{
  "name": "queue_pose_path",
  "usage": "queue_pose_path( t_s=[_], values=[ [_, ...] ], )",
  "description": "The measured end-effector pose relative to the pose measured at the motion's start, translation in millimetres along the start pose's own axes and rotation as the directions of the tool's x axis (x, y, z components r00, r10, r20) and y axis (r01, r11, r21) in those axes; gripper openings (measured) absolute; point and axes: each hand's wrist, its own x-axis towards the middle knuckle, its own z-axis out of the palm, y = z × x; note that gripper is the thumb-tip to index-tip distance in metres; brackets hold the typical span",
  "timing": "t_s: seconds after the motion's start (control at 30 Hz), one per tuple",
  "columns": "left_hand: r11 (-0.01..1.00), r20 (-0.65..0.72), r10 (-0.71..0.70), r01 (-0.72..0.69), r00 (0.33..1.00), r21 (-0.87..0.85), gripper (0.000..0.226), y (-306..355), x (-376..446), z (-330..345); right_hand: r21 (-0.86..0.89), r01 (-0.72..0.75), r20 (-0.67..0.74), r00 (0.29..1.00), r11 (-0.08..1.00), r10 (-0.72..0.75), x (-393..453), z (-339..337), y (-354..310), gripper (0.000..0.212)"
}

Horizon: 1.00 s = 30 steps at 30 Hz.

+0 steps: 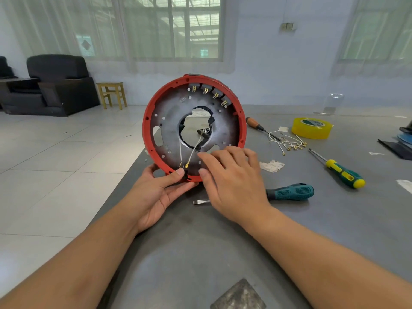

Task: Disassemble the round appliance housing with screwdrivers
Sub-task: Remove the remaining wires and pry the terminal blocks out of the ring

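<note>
The round housing (pixel 223 130), a red ring around a grey metal plate with a central hole, stands on edge on the grey table. My left hand (pixel 160 192) grips its bottom rim, thumb on a small black part there. Two white wires (pixel 191 152) with brass terminals hang from the hole toward that part. My right hand (pixel 231 177) hovers at the lower right of the plate, fingers relaxed and spread, holding nothing. A teal-handled flat screwdriver (pixel 289 192) lies on the table partly under my right hand.
A green-and-yellow screwdriver (pixel 343 173) and a wooden-handled screwdriver (pixel 256 124) lie to the right, with loose wires (pixel 287 142), a yellow tape roll (pixel 312 127) and paper scraps (pixel 272 165). The table's left edge (pixel 124 179) drops to a tiled floor.
</note>
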Motion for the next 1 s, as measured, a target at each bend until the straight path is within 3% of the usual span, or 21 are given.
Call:
queue_pose_path(
  t_s=[0.4, 0.73, 0.9, 1.0],
  values=[
    [1.000, 0.015, 0.018, -0.018, 1.000, 0.002, 0.077, -2, 2, -1, 0.061, -0.135, 0.015, 0.991, 0.989, 0.135, 21, 26, -31, 0.033],
    [1.000, -0.006, 0.001, -0.001, 1.000, -0.026, 0.078, -1, 1, 2, 0.363, -0.296, -0.027, 0.945, 0.883, 0.327, 19, 8, -22, 0.013],
    [0.999, -0.067, 0.028, -0.031, 0.997, -0.036, 0.079, -3, 5, 6, 0.539, -0.141, -0.072, 0.974, 0.830, 0.213, 3, -18, 0, 0.011],
    [0.995, -0.097, 0.048, -0.056, 0.994, -0.085, 0.074, -7, 8, 9, 0.547, -0.151, -0.094, 0.967, 0.824, 0.239, -1, -39, 28, 0.016]
  ],
)
